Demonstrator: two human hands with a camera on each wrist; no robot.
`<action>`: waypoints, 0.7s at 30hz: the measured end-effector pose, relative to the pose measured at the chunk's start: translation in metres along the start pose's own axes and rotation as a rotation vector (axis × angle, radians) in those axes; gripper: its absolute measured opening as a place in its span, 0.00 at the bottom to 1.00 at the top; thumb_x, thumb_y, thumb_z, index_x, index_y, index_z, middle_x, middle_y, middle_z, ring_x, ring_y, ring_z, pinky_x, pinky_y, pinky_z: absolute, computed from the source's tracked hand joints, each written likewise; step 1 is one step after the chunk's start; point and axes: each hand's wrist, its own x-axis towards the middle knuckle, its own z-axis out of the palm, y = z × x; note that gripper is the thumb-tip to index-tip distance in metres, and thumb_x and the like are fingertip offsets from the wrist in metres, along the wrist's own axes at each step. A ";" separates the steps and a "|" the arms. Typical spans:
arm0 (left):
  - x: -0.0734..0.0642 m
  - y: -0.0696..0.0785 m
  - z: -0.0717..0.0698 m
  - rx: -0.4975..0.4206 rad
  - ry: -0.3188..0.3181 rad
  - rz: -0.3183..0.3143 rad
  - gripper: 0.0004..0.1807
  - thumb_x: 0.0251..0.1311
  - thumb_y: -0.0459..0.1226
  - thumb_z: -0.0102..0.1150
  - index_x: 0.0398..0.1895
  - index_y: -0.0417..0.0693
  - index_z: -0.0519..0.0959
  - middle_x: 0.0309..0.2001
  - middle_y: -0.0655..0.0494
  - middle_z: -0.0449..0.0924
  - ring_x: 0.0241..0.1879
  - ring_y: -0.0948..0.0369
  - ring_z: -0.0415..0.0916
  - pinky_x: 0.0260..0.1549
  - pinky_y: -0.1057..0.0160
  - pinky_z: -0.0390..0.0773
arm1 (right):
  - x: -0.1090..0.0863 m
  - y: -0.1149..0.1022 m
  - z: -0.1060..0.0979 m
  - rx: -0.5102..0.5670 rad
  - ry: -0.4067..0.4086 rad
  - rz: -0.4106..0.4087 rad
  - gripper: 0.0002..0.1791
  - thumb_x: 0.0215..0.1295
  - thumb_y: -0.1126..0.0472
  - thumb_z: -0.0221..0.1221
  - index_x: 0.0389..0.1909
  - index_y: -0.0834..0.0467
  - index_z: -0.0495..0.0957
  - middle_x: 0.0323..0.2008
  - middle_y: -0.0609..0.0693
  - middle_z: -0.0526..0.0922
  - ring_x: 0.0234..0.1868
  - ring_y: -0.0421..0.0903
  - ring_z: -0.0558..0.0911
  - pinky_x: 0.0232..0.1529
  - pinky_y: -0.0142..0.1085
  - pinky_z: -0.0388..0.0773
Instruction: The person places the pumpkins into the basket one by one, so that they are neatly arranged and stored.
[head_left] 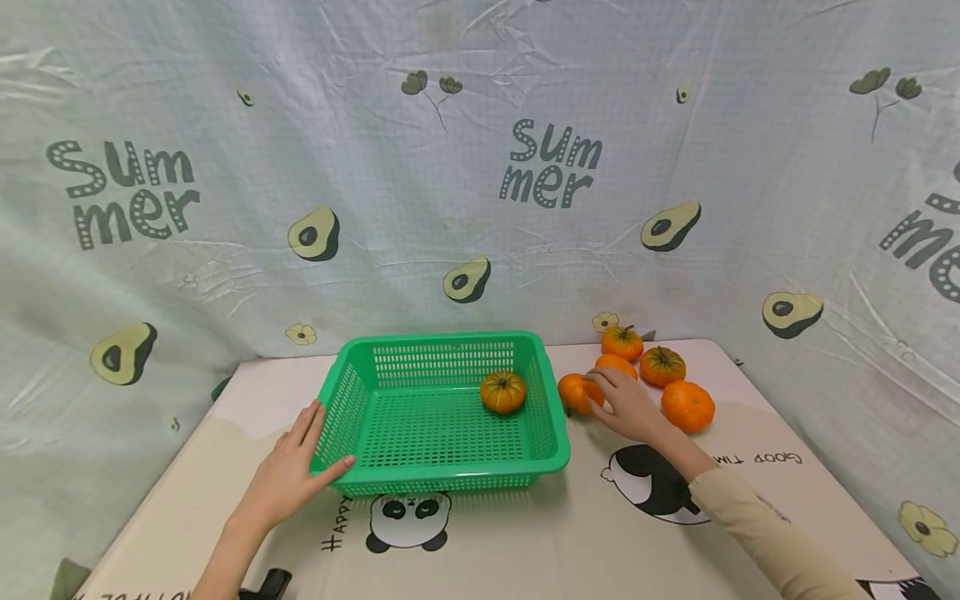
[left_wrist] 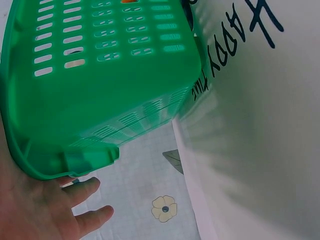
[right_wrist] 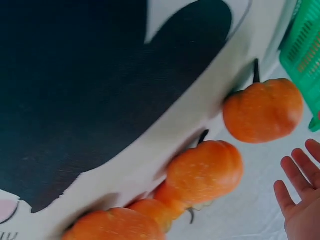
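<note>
A green plastic basket (head_left: 442,479) stands on the table with one orange-green mini pumpkin (head_left: 503,392) inside, near its right wall. My left hand (head_left: 288,475) rests at the basket's left front corner, fingers along the outer side and thumb over the front rim. In the left wrist view, its fingers reach past the basket's rim. To the right of the basket, my right hand (head_left: 622,406) is over an orange mini pumpkin (head_left: 574,392), fingers extended and partly covering it. The right wrist view shows those fingers (right_wrist: 295,175) spread, beside an orange pumpkin (right_wrist: 263,111).
Several more mini pumpkins sit at the right back: an orange one (head_left: 617,364), an orange-green one (head_left: 622,342), a darker one (head_left: 662,366) and a bright orange one (head_left: 687,407). A printed cloth curtain (head_left: 375,208) hangs behind. A black object (head_left: 274,583) lies near the left forearm.
</note>
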 end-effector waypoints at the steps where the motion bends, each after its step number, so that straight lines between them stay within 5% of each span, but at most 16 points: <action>1: 0.000 0.000 0.000 0.002 0.001 -0.001 0.49 0.54 0.58 0.50 0.68 0.36 0.45 0.68 0.37 0.45 0.61 0.34 0.52 0.49 0.36 0.63 | -0.001 0.002 0.001 -0.002 -0.006 0.008 0.20 0.54 0.59 0.60 0.48 0.63 0.73 0.46 0.57 0.76 0.48 0.53 0.75 0.51 0.49 0.71; 12: 0.000 0.001 0.000 0.002 0.001 -0.002 0.49 0.54 0.59 0.50 0.68 0.36 0.45 0.68 0.37 0.45 0.61 0.34 0.52 0.47 0.36 0.65 | -0.002 0.017 0.005 -0.050 -0.186 0.020 0.37 0.51 0.49 0.62 0.59 0.63 0.64 0.59 0.60 0.68 0.59 0.57 0.67 0.57 0.57 0.61; 21: 0.000 0.000 0.000 -0.002 0.001 -0.003 0.49 0.54 0.58 0.50 0.68 0.36 0.45 0.68 0.37 0.45 0.62 0.35 0.52 0.47 0.36 0.65 | 0.014 0.016 0.003 -0.096 -0.291 -0.019 0.43 0.43 0.49 0.67 0.62 0.56 0.63 0.60 0.57 0.68 0.57 0.59 0.68 0.57 0.59 0.58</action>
